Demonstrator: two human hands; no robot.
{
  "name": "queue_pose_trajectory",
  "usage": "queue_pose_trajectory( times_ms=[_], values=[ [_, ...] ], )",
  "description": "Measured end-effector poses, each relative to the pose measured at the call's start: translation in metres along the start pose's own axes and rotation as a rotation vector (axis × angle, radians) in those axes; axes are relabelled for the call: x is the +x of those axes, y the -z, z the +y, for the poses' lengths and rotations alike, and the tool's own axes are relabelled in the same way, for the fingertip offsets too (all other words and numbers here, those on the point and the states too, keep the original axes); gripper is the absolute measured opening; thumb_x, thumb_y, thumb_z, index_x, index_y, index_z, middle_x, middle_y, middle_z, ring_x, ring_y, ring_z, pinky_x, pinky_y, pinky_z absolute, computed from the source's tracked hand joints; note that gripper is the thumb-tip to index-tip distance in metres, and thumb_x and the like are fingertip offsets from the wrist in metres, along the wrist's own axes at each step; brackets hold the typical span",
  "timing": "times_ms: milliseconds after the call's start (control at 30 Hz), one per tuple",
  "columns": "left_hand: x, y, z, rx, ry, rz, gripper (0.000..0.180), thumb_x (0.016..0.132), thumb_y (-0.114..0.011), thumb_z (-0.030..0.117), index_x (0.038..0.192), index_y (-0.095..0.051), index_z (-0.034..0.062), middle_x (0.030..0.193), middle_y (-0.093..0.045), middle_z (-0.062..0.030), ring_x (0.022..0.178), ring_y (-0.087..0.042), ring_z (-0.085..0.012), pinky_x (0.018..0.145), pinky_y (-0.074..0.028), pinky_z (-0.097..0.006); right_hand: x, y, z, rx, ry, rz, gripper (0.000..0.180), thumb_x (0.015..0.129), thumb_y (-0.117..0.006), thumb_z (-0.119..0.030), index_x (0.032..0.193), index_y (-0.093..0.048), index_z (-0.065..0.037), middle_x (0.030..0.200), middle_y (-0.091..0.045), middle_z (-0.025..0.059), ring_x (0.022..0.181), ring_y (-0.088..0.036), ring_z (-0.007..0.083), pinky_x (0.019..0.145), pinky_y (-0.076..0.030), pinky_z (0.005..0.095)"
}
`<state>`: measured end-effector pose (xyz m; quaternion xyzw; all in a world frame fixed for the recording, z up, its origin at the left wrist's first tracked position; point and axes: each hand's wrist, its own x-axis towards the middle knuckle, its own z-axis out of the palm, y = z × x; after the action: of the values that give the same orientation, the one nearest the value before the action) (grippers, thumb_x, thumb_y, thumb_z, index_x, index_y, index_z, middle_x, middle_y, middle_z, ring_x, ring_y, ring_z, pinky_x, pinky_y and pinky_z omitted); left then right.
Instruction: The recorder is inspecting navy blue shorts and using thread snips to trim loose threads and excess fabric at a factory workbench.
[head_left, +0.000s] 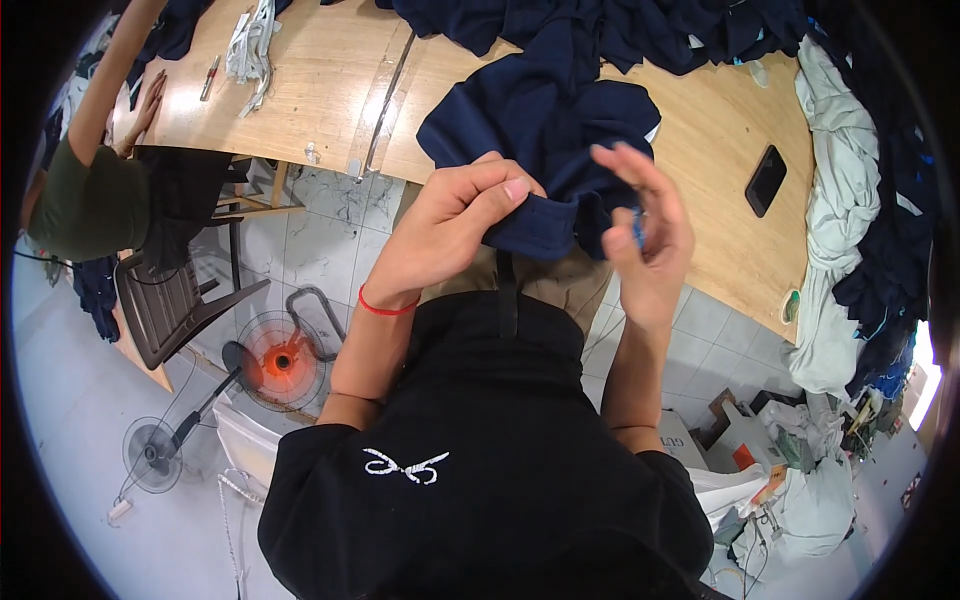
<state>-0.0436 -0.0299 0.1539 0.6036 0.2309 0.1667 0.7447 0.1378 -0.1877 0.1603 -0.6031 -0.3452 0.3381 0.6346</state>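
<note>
A person in a black short-sleeved shirt (480, 420) works a navy blue cloth garment (530, 120) at the near edge of a pale wood-topped table (720, 250). The garment lies partly on the tabletop, its near, band-like end lifted over the edge in front of the person's waist. The left hand (455, 215), a thin red cord bracelet (390, 308) at its wrist, pinches the band between thumb and bent fingers. The right hand (650, 240) is raised just beside the band's right end, fingers curved and parted from the thumb; a small blue object (638, 228) shows inside it, mostly hidden, and whether the fingers grip it cannot be told.

To the right on the table lies a black smartphone (766, 181), near a long bunched length of pale grey-green cloth (835, 180) draped along the right edge. A heap of dark navy fabric (700, 35) spreads across the far side. At far left, a bundle of narrow white strips (253, 50) lies near a slim pen-like tool (210, 78).

At left, a co-worker in a dark green top (90, 200) rests one flat, open hand (150, 103) on the tabletop. Below, a dark brown plastic chair (170, 310) stands near a fan with an orange-red centre (283, 362); a grey fan (152, 453) sits farther left on the floor.
</note>
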Motion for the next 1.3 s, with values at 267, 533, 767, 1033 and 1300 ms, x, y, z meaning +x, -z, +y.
queue_pose_trajectory(
  times_ms=[267,533,767,1033,1300],
  values=[
    [-0.001,-0.004,0.019,0.341,-0.264,-0.016,0.026,0.074,-0.080,0.002,0.100,-0.079,0.0056,0.089,-0.067,-0.0053,0.086,-0.057,-0.0234,0.083,-0.043,-0.032,-0.015,-0.007,0.003,-0.393,0.143,0.053,0.030,0.075,-0.093,0.003,0.096,-0.073,-0.003,0.092,-0.071,0.0082,0.081,-0.070,0.0161,0.067,-0.052,0.0269],
    [-0.007,-0.016,-0.011,0.517,-0.892,0.488,0.035,0.051,-0.071,-0.015,0.082,-0.068,0.0011,0.082,-0.057,-0.0100,0.068,-0.058,-0.0240,0.058,-0.046,-0.034,-0.025,-0.014,0.010,-0.743,0.811,0.350,0.035,0.070,-0.081,0.016,0.099,-0.070,0.001,0.087,-0.069,0.0127,0.064,-0.059,0.0192,0.054,-0.045,0.0289],
    [-0.006,-0.013,-0.010,0.516,-0.943,0.464,0.035,0.050,-0.072,-0.015,0.081,-0.066,0.0000,0.083,-0.057,-0.0104,0.065,-0.057,-0.0229,0.057,-0.045,-0.033,-0.028,-0.013,0.010,-0.690,0.810,0.369,0.034,0.070,-0.078,0.021,0.096,-0.066,0.003,0.086,-0.063,0.0128,0.061,-0.053,0.0161,0.053,-0.043,0.0286],
    [-0.007,-0.014,-0.001,0.532,-0.949,0.483,0.036,0.049,-0.073,-0.015,0.082,-0.066,-0.0005,0.083,-0.057,-0.0105,0.067,-0.059,-0.0225,0.058,-0.045,-0.033,-0.028,-0.012,0.009,-0.633,0.781,0.393,0.038,0.066,-0.075,0.018,0.099,-0.067,0.001,0.091,-0.065,0.0136,0.067,-0.068,0.0226,0.058,-0.050,0.0336],
    [-0.005,-0.012,-0.005,0.529,-0.984,0.474,0.037,0.050,-0.075,-0.015,0.083,-0.067,-0.0010,0.085,-0.057,-0.0116,0.068,-0.059,-0.0244,0.059,-0.047,-0.034,-0.030,-0.008,0.009,-0.666,0.789,0.375,0.040,0.068,-0.074,0.020,0.102,-0.066,0.001,0.092,-0.062,0.0135,0.068,-0.068,0.0234,0.058,-0.051,0.0346]
  ],
)
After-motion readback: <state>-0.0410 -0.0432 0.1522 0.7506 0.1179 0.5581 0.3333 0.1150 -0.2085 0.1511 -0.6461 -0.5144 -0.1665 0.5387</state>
